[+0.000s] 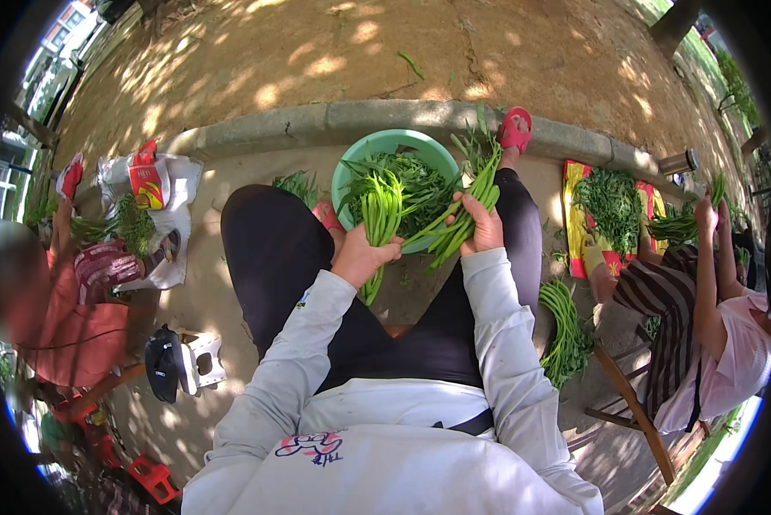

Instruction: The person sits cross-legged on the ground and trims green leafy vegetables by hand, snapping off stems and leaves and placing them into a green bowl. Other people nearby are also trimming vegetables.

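Observation:
My left hand point(362, 255) is closed around a bunch of leafy green stems point(381, 209), probably water spinach, with the cut ends pointing down. In my right hand point(482, 222) is a second bunch of stems point(485, 183), its leaves fanning out up and to the right. Some of its stems slant across toward the left bunch. Both hands are above the near rim of a light green plastic basin point(354, 151), which holds a heap of loose dark green leaves point(417, 177). The basin stands on the pavement between my feet.
A pile of long stems point(562, 335) lies right of my leg. Concrete kerb point(385, 119) runs behind the basin. Seated people work at left point(79, 328) and right point(713, 322), the right one by greens point(607, 206) on a red-yellow sack. A small stool point(205, 360) stands left.

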`<state>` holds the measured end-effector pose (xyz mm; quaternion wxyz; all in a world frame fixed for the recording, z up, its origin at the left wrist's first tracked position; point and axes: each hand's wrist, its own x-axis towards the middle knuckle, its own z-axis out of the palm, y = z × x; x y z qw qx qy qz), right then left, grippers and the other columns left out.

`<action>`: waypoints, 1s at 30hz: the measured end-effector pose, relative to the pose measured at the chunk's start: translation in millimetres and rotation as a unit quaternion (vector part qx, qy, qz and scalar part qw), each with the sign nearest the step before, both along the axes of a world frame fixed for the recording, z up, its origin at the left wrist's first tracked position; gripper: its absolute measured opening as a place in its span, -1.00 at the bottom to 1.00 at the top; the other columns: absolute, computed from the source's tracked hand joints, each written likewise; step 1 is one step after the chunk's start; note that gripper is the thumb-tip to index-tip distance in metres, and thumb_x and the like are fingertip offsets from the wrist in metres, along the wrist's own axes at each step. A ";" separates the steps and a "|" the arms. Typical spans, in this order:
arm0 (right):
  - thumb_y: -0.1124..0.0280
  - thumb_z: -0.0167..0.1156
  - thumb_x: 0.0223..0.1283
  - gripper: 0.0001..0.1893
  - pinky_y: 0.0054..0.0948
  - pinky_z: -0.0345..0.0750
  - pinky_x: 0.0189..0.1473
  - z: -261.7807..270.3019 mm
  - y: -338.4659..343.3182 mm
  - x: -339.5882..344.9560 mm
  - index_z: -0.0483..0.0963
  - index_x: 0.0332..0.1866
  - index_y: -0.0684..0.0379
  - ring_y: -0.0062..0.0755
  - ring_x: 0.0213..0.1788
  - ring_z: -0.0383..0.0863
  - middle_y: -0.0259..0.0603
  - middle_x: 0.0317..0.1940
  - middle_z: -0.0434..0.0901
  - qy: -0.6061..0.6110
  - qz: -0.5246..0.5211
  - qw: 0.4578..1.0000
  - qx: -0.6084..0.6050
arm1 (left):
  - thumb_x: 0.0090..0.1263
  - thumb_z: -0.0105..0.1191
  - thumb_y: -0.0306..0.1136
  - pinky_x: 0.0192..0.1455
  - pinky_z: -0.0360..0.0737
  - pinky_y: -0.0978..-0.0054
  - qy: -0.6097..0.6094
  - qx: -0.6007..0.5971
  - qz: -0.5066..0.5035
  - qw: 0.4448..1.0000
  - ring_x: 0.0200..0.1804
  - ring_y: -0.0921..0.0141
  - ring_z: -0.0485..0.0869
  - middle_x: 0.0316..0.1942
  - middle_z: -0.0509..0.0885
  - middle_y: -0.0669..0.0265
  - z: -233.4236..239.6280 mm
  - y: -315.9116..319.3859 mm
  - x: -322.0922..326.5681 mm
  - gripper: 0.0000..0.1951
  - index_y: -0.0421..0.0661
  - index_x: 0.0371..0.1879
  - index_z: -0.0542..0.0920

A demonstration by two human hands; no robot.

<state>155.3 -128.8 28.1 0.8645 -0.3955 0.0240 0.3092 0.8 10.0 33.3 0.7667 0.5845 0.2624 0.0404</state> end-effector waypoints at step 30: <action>0.55 0.07 0.11 -0.84 -0.44 0.59 -0.32 4.9 -0.4 -13.9 0.35 -0.19 0.25 -0.31 -0.33 0.58 -0.16 -0.37 0.52 -0.020 0.083 0.996 0.016 | 0.16 0.01 -0.59 -0.40 0.57 0.48 0.027 -0.146 0.205 0.967 -0.50 0.46 0.52 -0.35 0.54 0.20 -25.8 13.6 1.8 -0.79 -0.22 -0.21 0.39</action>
